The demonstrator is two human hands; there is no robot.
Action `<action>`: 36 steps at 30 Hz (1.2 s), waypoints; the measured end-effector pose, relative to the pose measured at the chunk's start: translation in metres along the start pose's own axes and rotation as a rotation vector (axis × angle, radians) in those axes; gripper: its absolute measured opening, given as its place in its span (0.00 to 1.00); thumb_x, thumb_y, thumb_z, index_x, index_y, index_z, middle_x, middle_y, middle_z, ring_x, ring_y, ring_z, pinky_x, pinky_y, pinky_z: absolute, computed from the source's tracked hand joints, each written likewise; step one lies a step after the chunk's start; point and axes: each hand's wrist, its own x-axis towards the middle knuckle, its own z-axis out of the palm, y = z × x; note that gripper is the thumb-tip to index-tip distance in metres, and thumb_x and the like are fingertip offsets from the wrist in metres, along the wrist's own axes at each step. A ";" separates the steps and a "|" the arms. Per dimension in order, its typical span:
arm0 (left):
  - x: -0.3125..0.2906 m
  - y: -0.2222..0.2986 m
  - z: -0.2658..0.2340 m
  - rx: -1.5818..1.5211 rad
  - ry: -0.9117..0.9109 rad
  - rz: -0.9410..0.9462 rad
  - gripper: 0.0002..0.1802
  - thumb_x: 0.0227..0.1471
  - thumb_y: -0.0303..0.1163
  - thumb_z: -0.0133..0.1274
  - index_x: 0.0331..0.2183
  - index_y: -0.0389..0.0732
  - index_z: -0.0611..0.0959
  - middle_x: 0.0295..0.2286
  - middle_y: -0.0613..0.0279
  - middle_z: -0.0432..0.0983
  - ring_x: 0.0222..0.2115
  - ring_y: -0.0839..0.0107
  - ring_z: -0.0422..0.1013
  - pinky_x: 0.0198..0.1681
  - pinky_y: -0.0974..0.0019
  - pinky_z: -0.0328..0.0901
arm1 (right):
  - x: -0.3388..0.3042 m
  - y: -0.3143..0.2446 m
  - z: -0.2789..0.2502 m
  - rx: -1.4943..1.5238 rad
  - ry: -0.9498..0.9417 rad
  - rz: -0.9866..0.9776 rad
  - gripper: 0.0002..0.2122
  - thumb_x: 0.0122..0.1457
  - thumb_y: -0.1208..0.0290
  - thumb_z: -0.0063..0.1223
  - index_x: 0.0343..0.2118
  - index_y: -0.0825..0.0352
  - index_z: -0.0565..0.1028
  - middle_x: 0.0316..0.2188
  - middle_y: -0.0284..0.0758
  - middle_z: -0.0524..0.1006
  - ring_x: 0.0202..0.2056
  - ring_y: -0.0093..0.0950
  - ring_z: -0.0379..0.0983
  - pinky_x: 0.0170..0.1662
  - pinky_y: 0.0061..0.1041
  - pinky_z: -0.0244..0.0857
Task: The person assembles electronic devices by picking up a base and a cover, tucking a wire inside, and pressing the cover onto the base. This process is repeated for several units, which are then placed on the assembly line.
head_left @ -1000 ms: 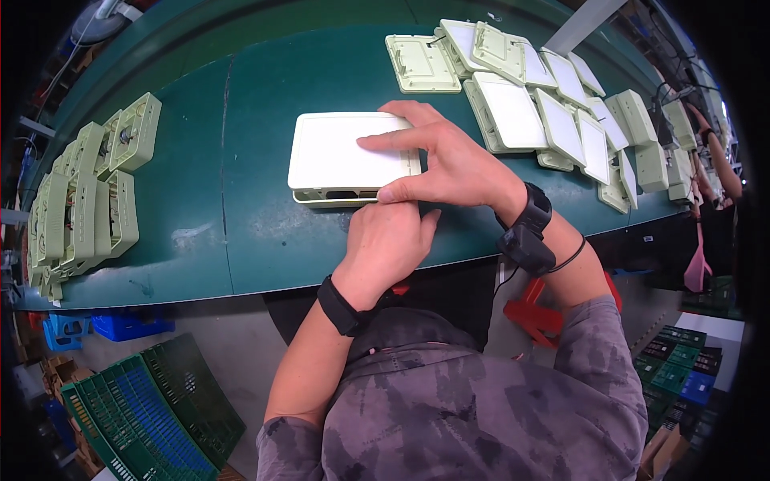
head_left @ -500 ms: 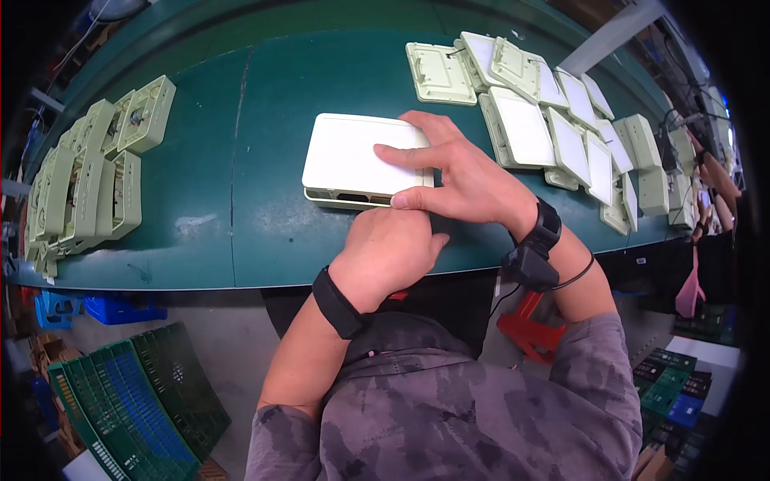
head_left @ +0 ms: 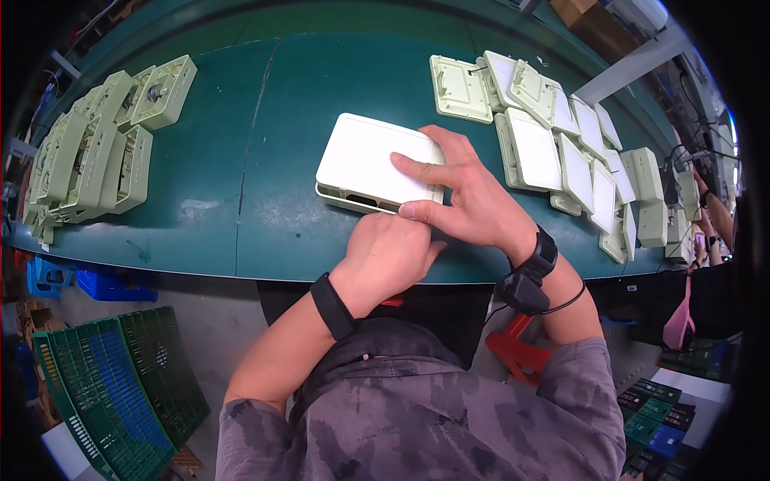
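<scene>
A pale plastic box with a white top (head_left: 373,160) lies flat on the green worktable, a dark opening along its near side. My right hand (head_left: 477,196) grips its right end, with the thumb at the near edge and the fingers spread across the top and over the far right corner. Against the near edge rests my left hand (head_left: 389,250), curled into a fist with its thumb sticking out to the right. The fingertips of that hand are tucked out of sight, so anything in them is hidden.
Several pale open housings (head_left: 100,160) stand packed together at the table's left end. On the right lie several white-faced covers (head_left: 533,148) in overlapping rows, beside a grey post (head_left: 634,64). A green crate (head_left: 108,393) and a red stool (head_left: 517,353) are below the table.
The view has shifted and turned slightly. Both hands keep nearly the same hold and place on the box.
</scene>
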 end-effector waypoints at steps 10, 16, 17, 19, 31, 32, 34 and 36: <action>-0.005 -0.006 0.009 0.017 0.164 0.102 0.18 0.51 0.43 0.61 0.23 0.37 0.85 0.19 0.52 0.79 0.23 0.54 0.78 0.28 0.54 0.72 | -0.004 -0.005 0.002 -0.039 0.016 0.011 0.28 0.53 0.55 0.64 0.58 0.54 0.76 0.63 0.56 0.60 0.63 0.52 0.56 0.65 0.43 0.54; -0.006 0.007 -0.006 0.128 -0.003 -0.011 0.17 0.49 0.43 0.62 0.25 0.37 0.85 0.21 0.52 0.80 0.23 0.57 0.78 0.28 0.57 0.72 | -0.005 -0.006 0.004 -0.023 0.032 0.015 0.28 0.54 0.55 0.64 0.59 0.54 0.75 0.63 0.56 0.60 0.63 0.53 0.57 0.64 0.43 0.55; -0.006 0.006 -0.006 0.136 -0.035 -0.025 0.16 0.49 0.43 0.63 0.27 0.37 0.85 0.22 0.51 0.80 0.23 0.58 0.78 0.28 0.58 0.72 | -0.004 -0.007 0.005 -0.028 0.030 0.013 0.28 0.54 0.54 0.64 0.59 0.54 0.75 0.63 0.56 0.60 0.62 0.53 0.57 0.64 0.43 0.55; -0.012 -0.009 0.010 0.093 0.115 0.060 0.16 0.48 0.42 0.63 0.28 0.37 0.84 0.23 0.51 0.80 0.23 0.58 0.78 0.28 0.58 0.71 | -0.003 -0.010 0.008 -0.042 0.020 0.015 0.28 0.54 0.54 0.64 0.59 0.54 0.75 0.63 0.56 0.60 0.62 0.53 0.57 0.64 0.43 0.55; -0.032 -0.081 -0.034 -0.588 0.924 -0.258 0.21 0.58 0.38 0.58 0.44 0.29 0.81 0.29 0.57 0.78 0.29 0.67 0.73 0.37 0.68 0.67 | -0.010 -0.013 0.008 -0.085 0.073 0.008 0.28 0.53 0.56 0.66 0.59 0.55 0.75 0.62 0.58 0.61 0.62 0.54 0.57 0.64 0.44 0.55; -0.031 -0.086 -0.033 -0.697 0.843 -0.277 0.22 0.59 0.39 0.57 0.45 0.28 0.81 0.30 0.56 0.78 0.30 0.68 0.73 0.38 0.69 0.67 | -0.009 -0.014 0.008 -0.077 0.070 0.013 0.28 0.53 0.56 0.66 0.58 0.55 0.75 0.62 0.58 0.61 0.62 0.54 0.57 0.64 0.44 0.55; -0.031 -0.087 -0.028 -0.720 0.779 -0.299 0.22 0.60 0.39 0.55 0.46 0.28 0.80 0.32 0.55 0.79 0.31 0.66 0.73 0.39 0.68 0.68 | -0.008 -0.015 0.011 -0.068 0.065 0.022 0.28 0.53 0.56 0.66 0.58 0.56 0.76 0.62 0.58 0.61 0.62 0.54 0.57 0.64 0.44 0.55; -0.031 -0.087 -0.026 -0.760 0.645 -0.330 0.22 0.62 0.38 0.53 0.48 0.27 0.80 0.34 0.52 0.79 0.33 0.62 0.75 0.41 0.66 0.69 | -0.006 -0.014 0.016 -0.139 0.076 -0.036 0.29 0.53 0.56 0.66 0.58 0.56 0.75 0.61 0.59 0.61 0.62 0.55 0.57 0.64 0.45 0.55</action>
